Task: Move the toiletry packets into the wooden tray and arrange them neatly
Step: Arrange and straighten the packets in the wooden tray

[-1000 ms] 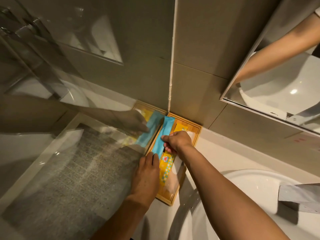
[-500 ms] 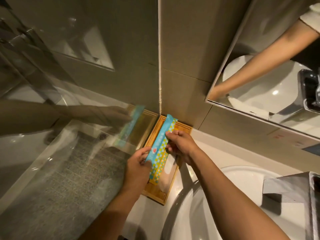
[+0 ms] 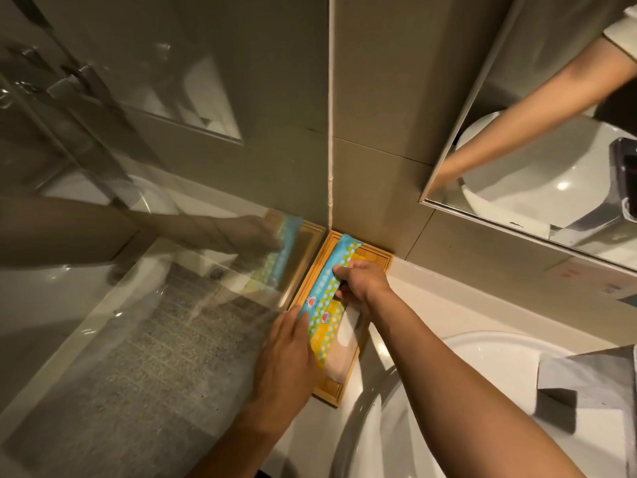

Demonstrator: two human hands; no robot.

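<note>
Blue packet: long, narrow, blue with a white checker band and small red-white logos. It lies lengthwise over the wooden tray, along the tray's left long edge, its far end reaching the tray's far-left corner at the wall junction. It appears tilted up on its long edge rather than flat; cannot tell whether its underside touches the tray floor.

Yellow packet: directly beside the blue one on its right, inside the tray, yellow with the same checker trim. A pale, whitish packet lies partly under and to the right of it, extending toward the tray's near end.

Right hand: over the middle of the tray, fingers curled and closed around the right long edge of the blue packet at about mid-length. Pinch is firm-looking; thumb hidden.

Left hand: at the tray's left edge near the near end, fingers extended and together, fingertips pressed flat against the near end of the blue packet. Not clamped, only bearing on it. Hands are apart, one at each portion of the same packet.

Tray: rectangular, light wood, raised rim, set in the far-left corner of the table, left rim against a glass panel, far rim against the tiled wall.

Surroundings: white basin to the right of the tray; mirror upper right.
</note>
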